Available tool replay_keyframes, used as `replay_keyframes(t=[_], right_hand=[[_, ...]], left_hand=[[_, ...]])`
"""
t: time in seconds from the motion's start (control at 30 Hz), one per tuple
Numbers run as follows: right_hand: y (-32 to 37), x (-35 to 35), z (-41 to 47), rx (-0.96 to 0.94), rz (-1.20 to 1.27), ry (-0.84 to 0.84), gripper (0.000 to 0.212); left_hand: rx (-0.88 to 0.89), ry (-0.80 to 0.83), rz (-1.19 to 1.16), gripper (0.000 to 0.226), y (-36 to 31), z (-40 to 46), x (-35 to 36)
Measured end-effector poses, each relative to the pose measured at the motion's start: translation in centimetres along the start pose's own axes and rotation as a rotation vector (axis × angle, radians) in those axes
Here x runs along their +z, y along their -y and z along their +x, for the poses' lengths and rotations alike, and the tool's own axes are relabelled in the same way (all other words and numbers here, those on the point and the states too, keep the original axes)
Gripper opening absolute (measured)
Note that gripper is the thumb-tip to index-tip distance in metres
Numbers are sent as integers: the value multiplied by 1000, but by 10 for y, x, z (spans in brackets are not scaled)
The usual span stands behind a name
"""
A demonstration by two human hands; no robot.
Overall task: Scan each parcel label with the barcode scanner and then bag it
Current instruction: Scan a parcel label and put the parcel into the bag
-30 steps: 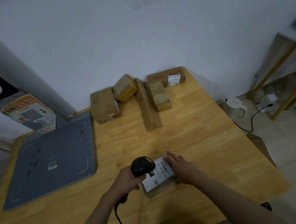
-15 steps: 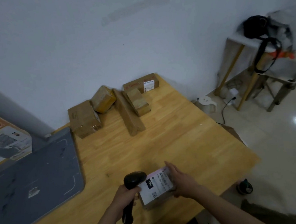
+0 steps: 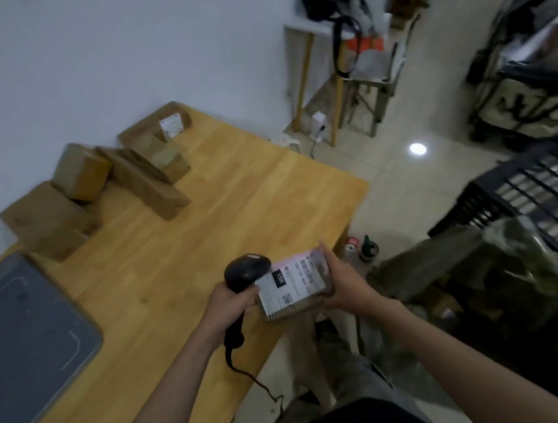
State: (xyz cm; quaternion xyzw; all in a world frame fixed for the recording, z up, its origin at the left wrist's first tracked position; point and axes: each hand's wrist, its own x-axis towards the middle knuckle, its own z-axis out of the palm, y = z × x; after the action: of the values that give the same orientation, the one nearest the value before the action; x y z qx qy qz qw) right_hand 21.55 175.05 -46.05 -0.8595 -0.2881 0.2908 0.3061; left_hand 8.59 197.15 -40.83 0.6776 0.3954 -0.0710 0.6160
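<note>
At four o'clock a dark bag (image 3: 506,290) gapes on the floor, contents unclear. The left hand (image 3: 226,301) grips the barcode scanner (image 3: 244,273); the right hand (image 3: 343,282) holds the labelled parcel (image 3: 292,284) off the wooden table's (image 3: 203,226) edge. Five brown boxes (image 3: 96,185) sit at ten o'clock by the white wall (image 3: 82,59).

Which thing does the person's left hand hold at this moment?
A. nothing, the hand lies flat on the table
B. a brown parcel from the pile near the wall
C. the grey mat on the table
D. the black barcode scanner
D: the left hand grips the handle of the black barcode scanner, while the right hand holds the labelled parcel beside it, at the table edge.
</note>
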Motion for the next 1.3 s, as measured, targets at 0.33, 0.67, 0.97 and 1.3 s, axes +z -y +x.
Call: replay_keyframes(t=[0.33,0.67,0.97,1.3], right_hand=[[-66,-53,-127,176,197,-318,104],[-166,-77,-217,520,464,-391,117],[-285,-66,-256,739,469,-430,96],[-365,-29,-276,1064,202,-317,53]], left_hand=[[114,250,116,18,-29,-20,123],[137,443,287,14,-24,-23,267],[52,592,442,19,16,-4,414],[-66,711,346,44,76,15,520]])
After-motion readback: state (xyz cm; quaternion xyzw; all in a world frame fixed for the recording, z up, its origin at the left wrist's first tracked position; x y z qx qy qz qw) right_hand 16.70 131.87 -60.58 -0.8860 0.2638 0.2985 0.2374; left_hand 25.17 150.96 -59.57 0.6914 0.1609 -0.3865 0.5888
